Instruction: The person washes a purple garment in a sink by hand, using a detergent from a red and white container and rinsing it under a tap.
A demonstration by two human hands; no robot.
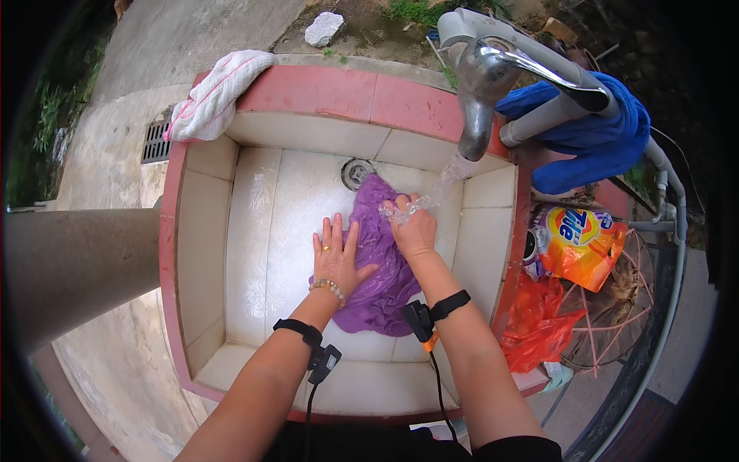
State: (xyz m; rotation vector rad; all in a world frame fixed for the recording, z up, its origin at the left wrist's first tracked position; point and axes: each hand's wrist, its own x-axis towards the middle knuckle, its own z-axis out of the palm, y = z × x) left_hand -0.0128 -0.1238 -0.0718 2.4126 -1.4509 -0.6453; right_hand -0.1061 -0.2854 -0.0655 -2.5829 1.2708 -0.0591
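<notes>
A wet purple cloth (369,289) lies crumpled on the white tiled floor of the sink (248,242), one end reaching the metal drain (357,173). My left hand (336,260) rests flat at the cloth's left side, fingers apart, with its thumb over the fabric. Fingers bent, my right hand (414,228) grips the cloth's upper right part. Water (453,176) from the metal tap (482,98) pours over the right fingers, partly hiding them.
A white towel (222,95) hangs over the red-tiled rim's far left corner. Blue cloth (600,138) is draped on the grey pipe at right. Below it sit a Tide detergent bag (583,242) and a red plastic bag (540,323). A thick pipe (86,271) stands left.
</notes>
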